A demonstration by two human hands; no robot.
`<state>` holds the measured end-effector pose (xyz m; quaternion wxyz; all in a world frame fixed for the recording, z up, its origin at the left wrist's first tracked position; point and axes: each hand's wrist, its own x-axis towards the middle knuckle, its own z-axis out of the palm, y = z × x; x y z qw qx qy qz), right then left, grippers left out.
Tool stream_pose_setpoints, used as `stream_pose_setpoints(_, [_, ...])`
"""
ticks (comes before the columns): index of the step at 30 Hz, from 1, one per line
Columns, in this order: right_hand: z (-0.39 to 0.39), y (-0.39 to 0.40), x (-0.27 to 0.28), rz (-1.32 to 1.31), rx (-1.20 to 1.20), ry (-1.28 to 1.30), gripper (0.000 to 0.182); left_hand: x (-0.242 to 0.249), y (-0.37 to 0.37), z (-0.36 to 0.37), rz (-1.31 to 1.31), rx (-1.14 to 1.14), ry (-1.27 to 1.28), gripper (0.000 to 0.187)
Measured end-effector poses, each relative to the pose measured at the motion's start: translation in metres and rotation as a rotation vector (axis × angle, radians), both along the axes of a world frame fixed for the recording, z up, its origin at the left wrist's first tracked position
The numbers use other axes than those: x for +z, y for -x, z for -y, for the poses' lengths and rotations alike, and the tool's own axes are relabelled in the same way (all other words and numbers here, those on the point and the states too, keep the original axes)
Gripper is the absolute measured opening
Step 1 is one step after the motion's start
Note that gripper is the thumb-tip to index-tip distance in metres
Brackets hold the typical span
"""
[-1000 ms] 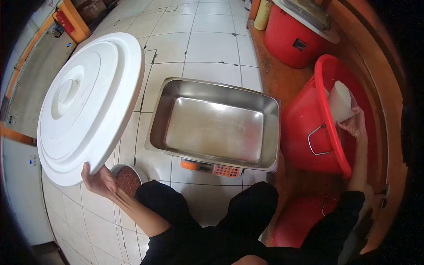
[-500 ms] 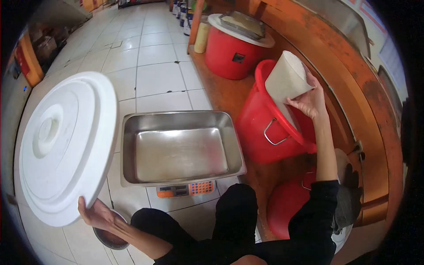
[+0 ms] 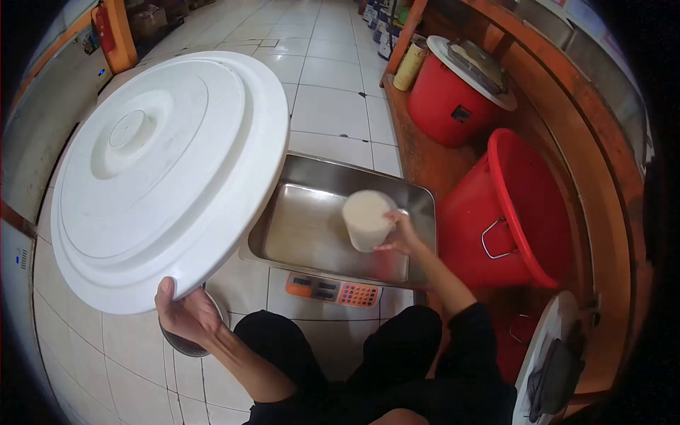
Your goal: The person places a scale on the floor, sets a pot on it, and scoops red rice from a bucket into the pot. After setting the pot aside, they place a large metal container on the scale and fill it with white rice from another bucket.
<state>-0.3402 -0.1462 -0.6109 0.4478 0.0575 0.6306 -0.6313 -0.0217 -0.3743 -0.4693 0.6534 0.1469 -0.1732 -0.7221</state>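
Note:
My left hand [image 3: 190, 315] grips the rim of a large round white lid [image 3: 170, 184], held tilted up at the left. With my right hand [image 3: 404, 235] I hold a plastic cup [image 3: 363, 223] filled to the top with off-white grains that look like rice. The cup is above the right half of a rectangular steel pan [image 3: 304, 227], tipped only slightly. Only bare metal shows inside the pan. Beneath it is an orange digital scale [image 3: 333, 290]. A red tub [image 3: 467, 227] without a lid stands to the right, its contents hidden from this angle.
Another red tub [image 3: 443, 99] with a white lid stands farther back on the wooden shelf [image 3: 432, 156]. A third tub [image 3: 510, 340] is at lower right, beside a white lid [image 3: 542, 340] with dark cloth. A bowl [image 3: 188, 346] sits under my left hand.
My right hand has carried the filled cup from above the open red tub to over the pan. The lid in my left hand has risen and moved right; my view has turned left.

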Motion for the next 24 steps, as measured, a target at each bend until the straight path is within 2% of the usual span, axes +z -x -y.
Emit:
stream_pose_setpoints(4, [0.024,0.002,-0.034,-0.26,0.167,-0.287,0.06,-0.001,-0.006,-0.001,0.019,0.043,0.052,0.069])
stream_pose_setpoints(7, [0.031,0.007,-0.068,-0.96,0.575,-0.678,0.065,0.001,-0.011,-0.003,0.018,0.046,0.037,0.07])
stream_pose_setpoints(10, [0.034,-0.024,-0.06,-1.421,0.691,-0.881,0.069,0.004,-0.006,-0.005,0.047,0.093,0.058,0.068])
stream_pose_setpoints(13, [0.032,-0.036,-0.045,-1.623,0.866,-0.88,0.068,0.0,-0.005,-0.001,0.045,0.097,0.087,0.064])
stream_pose_setpoints(16, [0.031,-0.022,-0.037,-2.218,0.995,-0.734,0.075,-0.009,-0.006,0.004,0.054,0.071,0.099,0.063])
stream_pose_setpoints(19, [0.039,-0.006,-0.012,-2.614,0.841,-0.759,0.073,-0.008,0.003,0.001,0.053,0.062,0.09,0.062])
stream_pose_setpoints(21, [0.04,-0.001,0.026,-2.327,0.745,-0.772,0.069,-0.007,0.013,-0.002,0.075,0.108,0.065,0.061])
stream_pose_setpoints(22, [0.04,0.0,0.051,-2.187,0.689,-0.774,0.067,-0.019,0.007,0.009,0.031,0.036,0.116,0.061])
stream_pose_setpoints(23, [0.041,0.001,0.076,-1.91,0.651,-0.842,0.066,-0.006,0.022,-0.003,0.065,0.131,0.119,0.06])
stream_pose_setpoints(24, [0.041,0.003,0.1,-1.637,0.598,-0.887,0.066,-0.013,0.021,0.002,0.057,0.083,0.126,0.061])
